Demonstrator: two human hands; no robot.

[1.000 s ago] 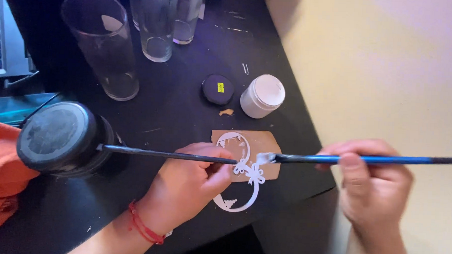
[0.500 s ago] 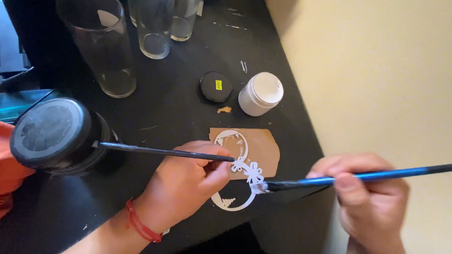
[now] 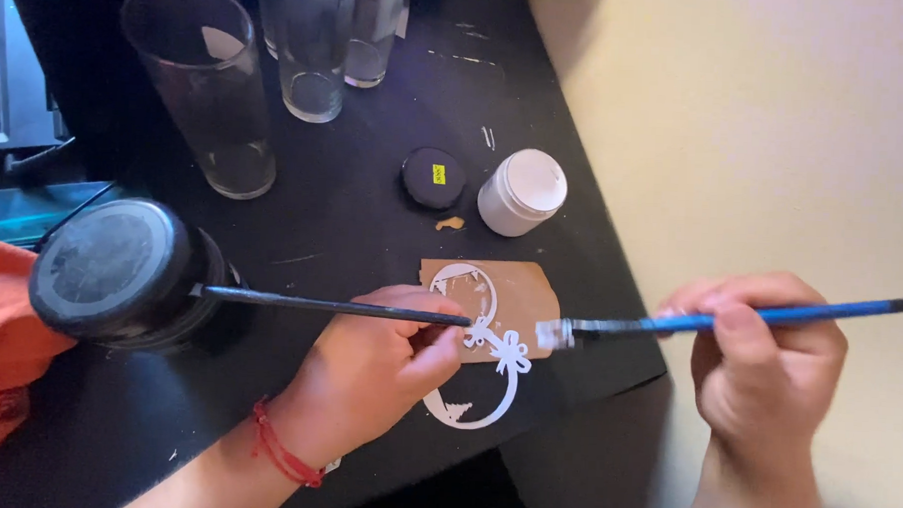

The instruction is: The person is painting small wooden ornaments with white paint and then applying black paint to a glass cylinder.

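Risk of smearing: white ornament cutout (image 3: pixel 487 385) pinned on brown card (image 3: pixel 530 297) by left hand (image 3: pixel 377 372), right hand (image 3: pixel 758 360) clenched around blue brush (image 3: pixel 729 316), bristles hovering beside delicate bow.

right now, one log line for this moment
left hand: pins white paper cutout, holds thin brush | right hand: holds blue brush, bristles beside cutout

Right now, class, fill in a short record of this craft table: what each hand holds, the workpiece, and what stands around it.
left hand: holds a thin dark brush, pressing on the white cutout
right hand: grips a blue brush
workpiece: cutout on brown card
nearby: white jar, black lid, glasses, round black pot
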